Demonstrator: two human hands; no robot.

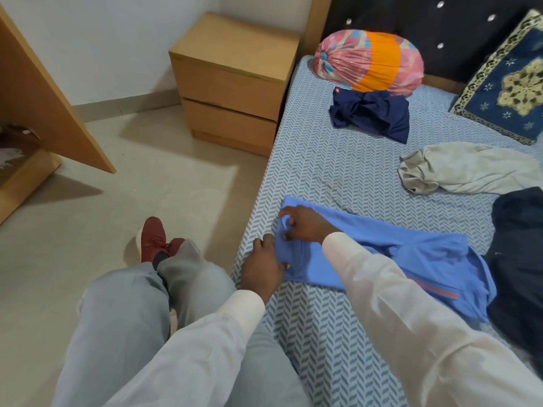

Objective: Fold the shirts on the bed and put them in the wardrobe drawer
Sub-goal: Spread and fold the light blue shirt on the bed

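A light blue shirt [417, 259] lies folded lengthwise on the bed [338, 171], near its left edge. My left hand [263, 267] grips the shirt's near left end. My right hand [302, 223] pinches a fold of the same end just beyond it. A crumpled navy shirt [371, 114] lies further up the bed. A cream shirt [467, 168] is bunched at the right. A dark garment [520, 259] sits at the right edge, touching the blue shirt.
A wooden bedside cabinet [232, 80] with two drawers stands at the bed's head. An open wardrobe door [44, 92] and shelf are at the left. A round patterned bolster [367, 61] and blue cushion [505, 83] rest against the headboard. My legs are over the tiled floor [117, 186].
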